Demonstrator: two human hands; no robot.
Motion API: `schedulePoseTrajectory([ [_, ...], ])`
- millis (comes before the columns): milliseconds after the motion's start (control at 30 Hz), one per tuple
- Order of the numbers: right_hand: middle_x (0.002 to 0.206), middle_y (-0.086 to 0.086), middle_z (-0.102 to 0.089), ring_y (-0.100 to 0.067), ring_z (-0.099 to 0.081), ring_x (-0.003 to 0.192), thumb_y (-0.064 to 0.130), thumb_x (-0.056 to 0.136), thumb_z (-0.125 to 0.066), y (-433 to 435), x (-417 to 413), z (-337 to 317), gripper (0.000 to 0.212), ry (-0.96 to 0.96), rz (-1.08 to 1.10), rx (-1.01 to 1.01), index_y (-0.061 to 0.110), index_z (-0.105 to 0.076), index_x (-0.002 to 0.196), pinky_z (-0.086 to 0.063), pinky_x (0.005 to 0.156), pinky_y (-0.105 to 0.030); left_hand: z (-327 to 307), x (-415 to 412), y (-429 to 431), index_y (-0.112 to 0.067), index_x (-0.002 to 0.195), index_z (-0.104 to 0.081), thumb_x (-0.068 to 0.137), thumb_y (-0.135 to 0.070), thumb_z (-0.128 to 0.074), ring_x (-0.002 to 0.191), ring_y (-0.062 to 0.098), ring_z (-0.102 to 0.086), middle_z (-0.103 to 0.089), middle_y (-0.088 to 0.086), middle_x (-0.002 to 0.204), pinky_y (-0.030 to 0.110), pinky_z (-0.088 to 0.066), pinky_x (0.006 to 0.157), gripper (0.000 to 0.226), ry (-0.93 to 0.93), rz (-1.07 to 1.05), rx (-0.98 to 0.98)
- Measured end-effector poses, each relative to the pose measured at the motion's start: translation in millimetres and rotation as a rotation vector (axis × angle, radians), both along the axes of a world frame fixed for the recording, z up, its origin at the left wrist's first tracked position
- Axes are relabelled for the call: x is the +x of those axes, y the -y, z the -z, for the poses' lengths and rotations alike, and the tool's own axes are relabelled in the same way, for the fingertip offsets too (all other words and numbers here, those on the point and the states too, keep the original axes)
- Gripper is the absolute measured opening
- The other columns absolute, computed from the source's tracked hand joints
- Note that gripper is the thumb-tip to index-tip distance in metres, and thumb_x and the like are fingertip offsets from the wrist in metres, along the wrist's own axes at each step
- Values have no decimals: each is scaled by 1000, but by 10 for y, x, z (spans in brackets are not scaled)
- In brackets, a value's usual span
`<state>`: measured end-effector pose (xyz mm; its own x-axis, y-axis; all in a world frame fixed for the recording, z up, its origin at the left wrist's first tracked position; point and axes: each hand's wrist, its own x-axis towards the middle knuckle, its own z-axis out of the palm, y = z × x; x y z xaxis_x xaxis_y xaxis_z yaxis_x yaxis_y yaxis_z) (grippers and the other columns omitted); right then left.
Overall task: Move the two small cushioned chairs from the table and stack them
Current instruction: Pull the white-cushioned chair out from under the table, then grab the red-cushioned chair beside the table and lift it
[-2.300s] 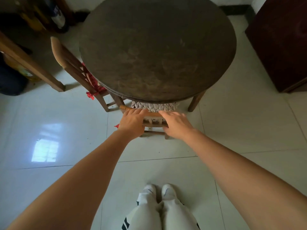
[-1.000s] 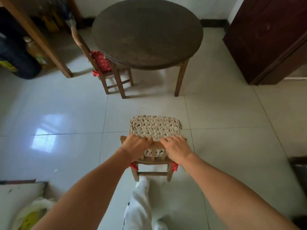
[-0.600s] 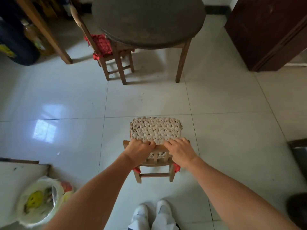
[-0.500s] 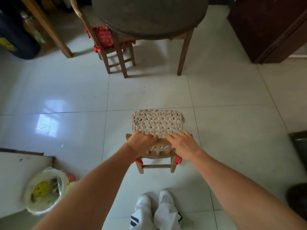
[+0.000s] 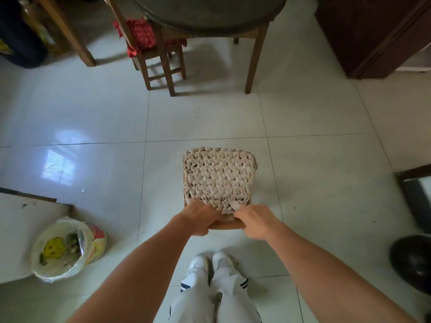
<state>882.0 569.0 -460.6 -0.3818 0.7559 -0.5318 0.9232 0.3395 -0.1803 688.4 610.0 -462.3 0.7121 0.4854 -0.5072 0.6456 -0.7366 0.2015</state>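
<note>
A small wooden chair with a beige woven cushion (image 5: 219,178) is in front of me over the tiled floor, seen from straight above. My left hand (image 5: 198,217) and my right hand (image 5: 255,220) both grip the top rail of its backrest. Its legs are hidden under the seat. A second small chair with a red cushion (image 5: 142,36) stands tucked beside the round dark table (image 5: 210,12) at the top of the view.
A dark wooden cabinet (image 5: 377,33) stands at the top right. A plastic-lined bin (image 5: 67,248) sits at lower left beside a white board. A dark round object (image 5: 412,257) lies at the right edge. A slanted wooden leg (image 5: 70,38) crosses the upper left.
The beige-cushioned chair has come out from under the table and away from it, toward me. Both hands have kept their grip on its backrest, and it now tips so its legs are hidden.
</note>
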Motion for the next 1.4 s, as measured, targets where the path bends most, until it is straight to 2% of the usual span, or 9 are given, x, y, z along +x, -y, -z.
schedulePoseTrajectory([
  [167,109,-5,-64,-30,-62,98,14,78,-58,32,18,49,29,-10,40,-42,18,-60,106,-47,75,-38,57,-22,35,-23,111,-59,77,-16,-56,97,25,-64,-69,0,105,33,-47,76,34,7,-53,-24],
  [333,122,-1,-61,-23,-64,95,47,71,-70,-136,-61,-143,65,-88,242,-313,29,-47,129,-47,69,-30,-121,-64,-8,-26,124,-50,80,-36,-61,94,23,-63,-66,3,110,32,-50,70,46,-16,-324,-287],
  [500,117,4,-59,-18,-58,103,60,83,-55,-421,-259,-779,60,-353,543,-274,38,-40,136,-47,88,-37,-760,-280,-250,-23,133,-46,87,-22,-61,93,18,-63,-67,3,117,24,-49,74,49,291,-810,-414],
  [700,115,-1,-61,-14,-58,96,45,93,-49,-908,-721,-1621,44,-616,690,-172,31,-45,134,-44,76,-28,-1790,-766,-567,-14,126,-53,87,-3,-56,100,26,-63,-68,6,103,32,-50,81,41,688,-1281,-424],
  [800,106,-1,-64,-16,-61,95,43,92,-50,-1166,-1059,-1953,45,-683,680,-143,29,-46,134,-47,82,-31,-2142,-1092,-697,-14,128,-51,88,4,-50,93,24,-59,-67,11,112,27,-45,69,44,817,-1409,-430],
  [933,106,-6,-66,-22,-63,100,37,92,-52,-1553,-1557,-2260,43,-731,666,-113,25,-48,133,-49,93,-38,-2440,-1630,-958,-14,132,-48,91,2,-50,102,28,-61,-65,14,117,31,-47,79,44,950,-1496,-442],
  [1033,108,-7,-67,-22,-63,99,35,93,-52,-1903,-1970,-2413,42,-745,695,-65,25,-48,133,-48,91,-35,-2595,-2109,-1279,-15,134,-46,94,-5,-48,110,29,-60,-63,13,122,41,-46,93,41,1054,-1545,-468],
  [1200,107,-9,-67,-16,-64,84,31,94,-49,-2479,-2674,-2587,39,-845,834,-37,23,-49,133,-47,70,-26,-2818,-2898,-1930,-15,134,-46,95,-11,-50,106,27,-62,-64,12,120,39,-49,90,39,1132,-1545,-470],
  [1400,103,-3,-66,-13,-64,85,33,94,-48,-3142,-3242,-2645,39,-858,867,-54,26,-48,133,-49,76,-29,-2972,-3498,-2600,-15,138,-42,96,-16,-51,117,31,-57,-57,16,131,46,-44,103,43,1099,-1546,-470],
])
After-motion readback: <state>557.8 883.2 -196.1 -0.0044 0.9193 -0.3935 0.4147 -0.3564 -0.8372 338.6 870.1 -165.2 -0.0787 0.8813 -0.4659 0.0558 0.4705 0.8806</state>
